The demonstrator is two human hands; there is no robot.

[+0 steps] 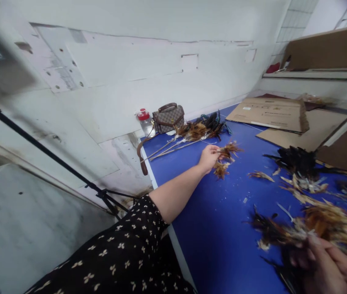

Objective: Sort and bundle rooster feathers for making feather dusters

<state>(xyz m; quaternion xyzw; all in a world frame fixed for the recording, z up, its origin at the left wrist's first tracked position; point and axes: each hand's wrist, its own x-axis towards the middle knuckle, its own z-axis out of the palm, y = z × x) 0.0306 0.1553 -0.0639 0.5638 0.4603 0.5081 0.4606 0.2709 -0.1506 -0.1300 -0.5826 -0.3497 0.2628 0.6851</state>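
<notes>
Two bare hands work over one blue tabletop (204, 228), which also bears one handbag (169, 119), one clear bottle with a red cap (144, 121), two overlapping cardboard sheets (268, 113) and at least two thin sticks (173, 151); the feathers are too many and too tangled to count. The sticks are straight and slender, and brown and black feathers (199, 130) fan out at their far ends beside the bag, which is boxy, patterned, and trimmed in smooth brown. The cardboard is flat and tan, one edge ragged. Toward the right lie a bushy black feather bunch (297, 160) with pale, fluffy bases, a small loose brown tuft (260, 175) apart on the blue, and a heap of golden-brown feathers (329, 220), glossy and curved. The left hand (209, 159), near the middle of the table, has its thumb and fingers pinched together on a wispy brown feather tuft (228, 150); a second small tuft (221, 169) sits just below, whether held or lying there I cannot tell. The right hand (329, 261), blurred in the near right corner, closes thumb and forefinger on the whitish base of a dark brown feather bunch (271, 229), beside the golden heap; its other fingers are indistinct.
</notes>
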